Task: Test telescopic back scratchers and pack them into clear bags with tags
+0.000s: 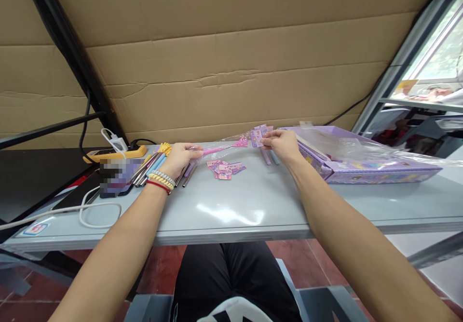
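Note:
My left hand [180, 159] is closed around the pink handle of a telescopic back scratcher [220, 148], whose pink claw end points right. The scratcher lies inside a clear plastic sleeve [235, 140]. At the sleeve's far end, my right hand [284, 144] pinches a small purple printed card [257, 136]; whether the card is fixed to the sleeve I cannot tell. Between the hands, several small purple and pink cards [224, 168] lie loose on the table. Beside and under my left hand rest several more back scratchers [150, 165] with metal rods and coloured handles.
A purple printed box [383, 175] stands at the right with clear plastic [354, 146] over it. Two coloured handles [269, 157] lie behind my right hand. At the left are a yellow power strip [119, 154], a white cable [85, 211] and a phone. Cardboard [231, 57] backs the table.

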`<control>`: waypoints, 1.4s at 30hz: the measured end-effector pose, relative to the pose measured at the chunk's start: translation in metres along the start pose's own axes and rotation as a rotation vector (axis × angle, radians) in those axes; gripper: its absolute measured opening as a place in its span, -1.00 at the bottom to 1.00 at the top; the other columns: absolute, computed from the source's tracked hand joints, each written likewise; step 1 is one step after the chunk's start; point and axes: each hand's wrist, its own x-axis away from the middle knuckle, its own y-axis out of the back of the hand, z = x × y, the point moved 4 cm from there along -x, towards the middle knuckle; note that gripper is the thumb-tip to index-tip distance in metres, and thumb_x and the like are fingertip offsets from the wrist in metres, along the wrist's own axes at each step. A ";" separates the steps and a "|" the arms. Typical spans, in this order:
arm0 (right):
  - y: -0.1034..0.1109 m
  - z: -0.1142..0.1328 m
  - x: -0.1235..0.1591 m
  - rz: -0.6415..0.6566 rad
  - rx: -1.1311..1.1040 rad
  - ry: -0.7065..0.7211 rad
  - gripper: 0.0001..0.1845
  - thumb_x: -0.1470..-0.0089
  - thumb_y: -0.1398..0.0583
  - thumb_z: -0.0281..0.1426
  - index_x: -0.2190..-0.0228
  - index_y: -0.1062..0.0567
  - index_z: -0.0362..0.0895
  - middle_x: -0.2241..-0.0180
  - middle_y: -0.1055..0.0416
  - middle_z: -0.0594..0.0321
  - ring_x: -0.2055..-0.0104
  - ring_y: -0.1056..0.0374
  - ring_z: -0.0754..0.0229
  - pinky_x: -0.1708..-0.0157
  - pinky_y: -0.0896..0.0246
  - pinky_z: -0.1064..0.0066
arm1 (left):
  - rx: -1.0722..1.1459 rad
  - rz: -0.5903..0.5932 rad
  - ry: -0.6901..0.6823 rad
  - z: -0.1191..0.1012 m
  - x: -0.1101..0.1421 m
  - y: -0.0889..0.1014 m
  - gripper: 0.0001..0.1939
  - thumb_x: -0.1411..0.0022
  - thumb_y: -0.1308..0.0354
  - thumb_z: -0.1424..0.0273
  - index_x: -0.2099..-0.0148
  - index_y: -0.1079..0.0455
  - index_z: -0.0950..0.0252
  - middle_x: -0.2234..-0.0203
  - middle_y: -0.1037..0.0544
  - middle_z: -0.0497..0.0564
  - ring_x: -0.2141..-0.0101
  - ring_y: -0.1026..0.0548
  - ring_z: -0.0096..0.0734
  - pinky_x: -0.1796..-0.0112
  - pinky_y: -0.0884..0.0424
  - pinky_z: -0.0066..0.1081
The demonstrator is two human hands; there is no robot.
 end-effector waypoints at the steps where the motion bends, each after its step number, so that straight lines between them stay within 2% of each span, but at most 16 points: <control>1: -0.001 0.000 0.001 0.026 0.002 -0.010 -0.75 0.40 -0.39 -0.57 0.56 -0.46 -0.26 0.61 -0.40 0.26 0.56 -0.35 0.30 0.52 -0.40 0.45 | 0.001 -0.004 0.003 0.000 0.000 0.000 -0.60 0.41 -0.42 0.31 0.43 -0.50 0.40 0.63 -0.45 -0.04 0.57 -0.31 -0.49 0.50 -0.16 -0.43; 4: -0.005 -0.001 0.004 0.122 0.001 -0.024 -0.65 0.38 -0.40 -0.52 0.42 -0.47 -0.25 0.55 -0.44 0.22 0.50 -0.37 0.27 0.56 -0.35 0.49 | 0.011 -0.014 0.026 0.001 0.000 0.000 -0.59 0.42 -0.43 0.31 0.42 -0.50 0.41 0.64 -0.44 -0.04 0.59 -0.29 -0.51 0.53 -0.13 -0.44; 7: -0.008 0.001 0.005 0.162 -0.029 0.002 -0.57 0.30 -0.41 -0.36 0.32 -0.47 -0.21 0.39 -0.48 0.17 0.35 -0.41 0.22 0.54 -0.36 0.50 | 0.034 -0.026 0.031 0.001 0.000 0.001 -0.55 0.45 -0.44 0.31 0.41 -0.51 0.42 0.61 -0.47 -0.03 0.58 -0.30 -0.53 0.52 -0.15 -0.45; 9: -0.009 0.003 0.005 0.177 -0.077 0.006 -0.62 0.18 -0.35 -0.22 0.34 -0.47 -0.19 0.32 -0.47 0.15 0.30 -0.41 0.20 0.51 -0.37 0.48 | 0.053 -0.039 0.022 0.001 -0.001 0.002 -0.55 0.46 -0.45 0.31 0.41 -0.52 0.42 0.59 -0.48 -0.02 0.56 -0.32 -0.51 0.49 -0.18 -0.44; 12: -0.012 0.003 0.004 0.190 -0.174 -0.059 -0.66 -0.01 -0.20 -0.12 0.41 -0.44 -0.17 0.38 -0.46 0.15 0.35 -0.41 0.20 0.53 -0.38 0.43 | 0.064 -0.046 0.017 0.000 -0.001 0.003 -0.55 0.46 -0.46 0.32 0.42 -0.52 0.42 0.59 -0.49 -0.01 0.55 -0.34 -0.50 0.48 -0.20 -0.44; 16: -0.014 0.001 0.004 0.172 -0.179 -0.129 -0.83 -0.05 -0.17 -0.33 0.47 -0.40 -0.19 0.48 -0.42 0.19 0.46 -0.39 0.23 0.56 -0.35 0.42 | 0.076 -0.027 0.027 0.001 -0.001 0.003 -0.56 0.44 -0.46 0.32 0.41 -0.52 0.41 0.60 -0.48 -0.03 0.58 -0.31 -0.54 0.51 -0.18 -0.46; 19: -0.014 -0.001 0.004 0.177 -0.090 -0.068 -0.92 0.05 -0.23 -0.46 0.50 -0.41 -0.21 0.51 -0.38 0.23 0.51 -0.37 0.26 0.59 -0.31 0.46 | 0.090 -0.007 0.044 0.002 -0.001 0.002 -0.55 0.46 -0.47 0.32 0.40 -0.51 0.39 0.59 -0.48 -0.03 0.56 -0.35 -0.50 0.49 -0.22 -0.44; 22: -0.011 -0.005 0.000 0.118 -0.011 0.005 -0.88 0.13 -0.27 -0.47 0.55 -0.40 -0.21 0.55 -0.36 0.26 0.54 -0.34 0.28 0.61 -0.27 0.49 | 0.070 0.030 0.037 0.002 -0.001 0.000 -0.56 0.45 -0.47 0.32 0.41 -0.51 0.38 0.58 -0.48 -0.03 0.52 -0.38 -0.46 0.45 -0.27 -0.42; 28: -0.006 -0.011 -0.008 -0.012 0.034 0.059 -0.93 0.13 -0.22 -0.44 0.54 -0.41 -0.19 0.62 -0.28 0.33 0.62 -0.19 0.33 0.66 -0.20 0.48 | -0.063 0.260 0.063 0.002 0.006 -0.012 -0.57 0.35 -0.45 0.33 0.31 -0.55 0.34 0.51 -0.52 -0.02 0.49 -0.41 -0.45 0.43 -0.31 -0.43; 34: -0.009 -0.004 -0.003 -0.023 0.017 0.134 -0.85 0.13 -0.18 -0.42 0.40 -0.45 -0.19 0.58 -0.33 0.33 0.66 -0.16 0.35 0.66 -0.15 0.47 | -0.177 0.668 0.101 0.002 0.019 -0.028 -0.65 0.17 -0.39 0.29 0.28 -0.56 0.34 0.47 -0.52 -0.02 0.45 -0.40 -0.46 0.42 -0.30 -0.48; 36: -0.011 -0.001 0.000 -0.026 0.038 0.157 -0.82 0.13 -0.19 -0.40 0.38 -0.46 -0.19 0.59 -0.33 0.34 0.67 -0.17 0.35 0.67 -0.13 0.46 | -0.213 0.768 0.128 0.003 0.023 -0.031 -0.66 0.13 -0.37 0.25 0.29 -0.56 0.35 0.47 -0.52 -0.02 0.45 -0.38 -0.47 0.43 -0.28 -0.49; 39: -0.013 0.002 0.004 -0.013 0.057 0.186 -0.80 0.11 -0.20 -0.36 0.37 -0.44 -0.18 0.62 -0.31 0.35 0.68 -0.17 0.34 0.66 -0.11 0.46 | -0.224 0.823 0.128 0.003 0.026 -0.034 -0.66 0.13 -0.37 0.24 0.30 -0.55 0.34 0.48 -0.51 -0.03 0.46 -0.38 -0.47 0.43 -0.27 -0.50; 42: -0.011 0.003 0.003 -0.046 0.003 0.204 -0.70 0.11 -0.22 -0.28 0.30 -0.38 -0.17 0.53 -0.37 0.30 0.60 -0.23 0.32 0.62 -0.15 0.46 | -0.198 0.774 0.110 0.003 0.025 -0.035 -0.72 0.20 -0.40 0.28 0.41 -0.53 0.33 0.53 -0.49 -0.04 0.50 -0.36 -0.46 0.45 -0.25 -0.48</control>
